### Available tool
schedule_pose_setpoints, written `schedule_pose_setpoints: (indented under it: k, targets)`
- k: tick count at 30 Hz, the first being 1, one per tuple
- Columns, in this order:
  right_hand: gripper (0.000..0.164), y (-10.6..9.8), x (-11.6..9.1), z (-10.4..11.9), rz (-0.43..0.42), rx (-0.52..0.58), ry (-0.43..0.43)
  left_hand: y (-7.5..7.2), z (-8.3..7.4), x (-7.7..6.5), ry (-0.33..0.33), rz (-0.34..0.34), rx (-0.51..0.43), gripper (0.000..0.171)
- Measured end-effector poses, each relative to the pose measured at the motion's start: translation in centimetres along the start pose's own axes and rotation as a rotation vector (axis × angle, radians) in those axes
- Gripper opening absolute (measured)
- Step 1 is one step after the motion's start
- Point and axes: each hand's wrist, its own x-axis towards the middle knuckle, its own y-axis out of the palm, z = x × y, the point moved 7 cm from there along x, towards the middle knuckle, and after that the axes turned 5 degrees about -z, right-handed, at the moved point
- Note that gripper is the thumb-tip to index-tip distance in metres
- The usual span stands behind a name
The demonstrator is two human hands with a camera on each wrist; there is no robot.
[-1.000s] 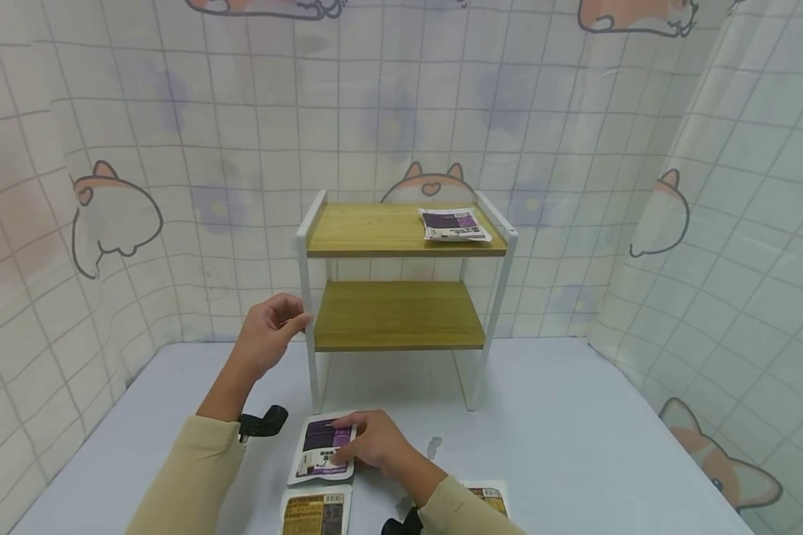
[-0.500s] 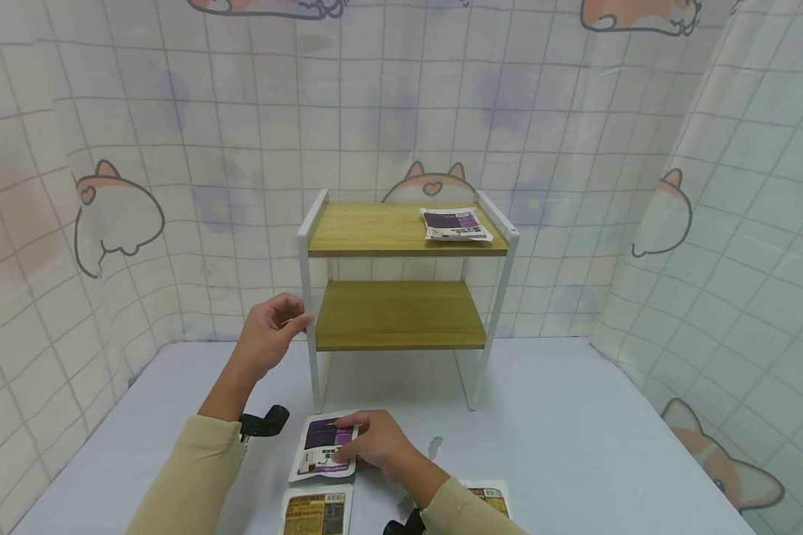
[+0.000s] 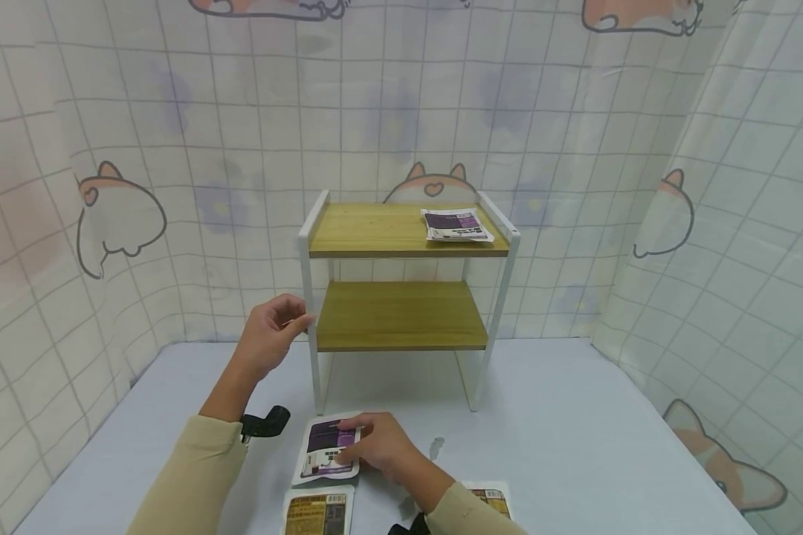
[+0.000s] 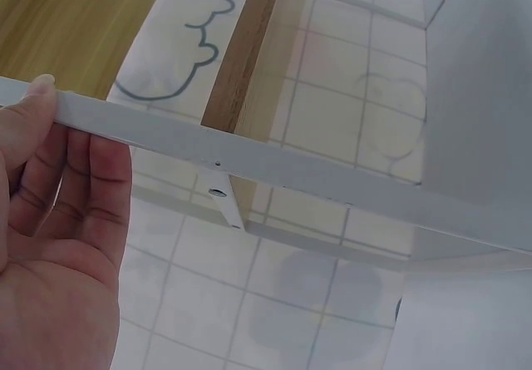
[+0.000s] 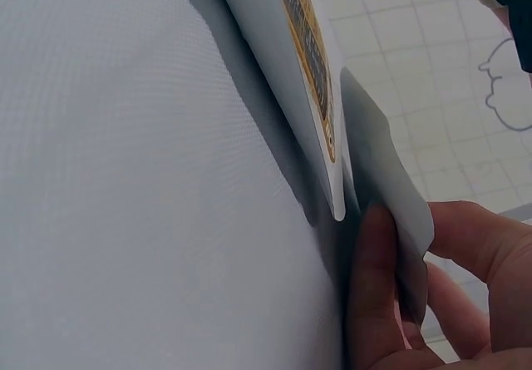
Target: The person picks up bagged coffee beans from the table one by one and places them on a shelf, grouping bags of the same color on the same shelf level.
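My left hand (image 3: 271,334) grips the left front post (image 4: 291,166) of a two-tier rack (image 3: 401,316) with white legs and yellowish wooden shelves. In the left wrist view, the thumb lies over the post and the fingers curl behind it. On the table in front of the rack, my right hand (image 3: 384,449) pinches the right edge of a purple-and-white flat packet (image 3: 317,446). The right wrist view shows this packet's plain edge (image 5: 386,154) raised between thumb and fingers. Just nearer to me lies a yellow-brown packet (image 3: 317,514), cut off by the frame.
Purple-and-white packets (image 3: 456,225) lie stacked at the right of the top shelf. Another yellow-brown packet (image 3: 491,496) is partly hidden by my right sleeve. A patterned curtain (image 3: 241,134) stands behind and beside the white table (image 3: 549,431).
Almost nothing differs: both hands keep their holds, the packet stays in place, and the whole head view shifts very slightly.
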Motion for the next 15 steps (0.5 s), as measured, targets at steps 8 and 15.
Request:
schedule_pose_setpoints:
  k: [8,15]
  targets:
    - [0.050,-0.55,-0.29,-0.18,0.002,0.025,0.000,0.00,0.05,0.02,-0.009,0.001,0.005,0.017]
    - [0.051,-1.01,-0.62,-0.19,0.019,0.042,-0.002,0.07,0.10,0.05,-0.006,0.005,-0.003,0.016]
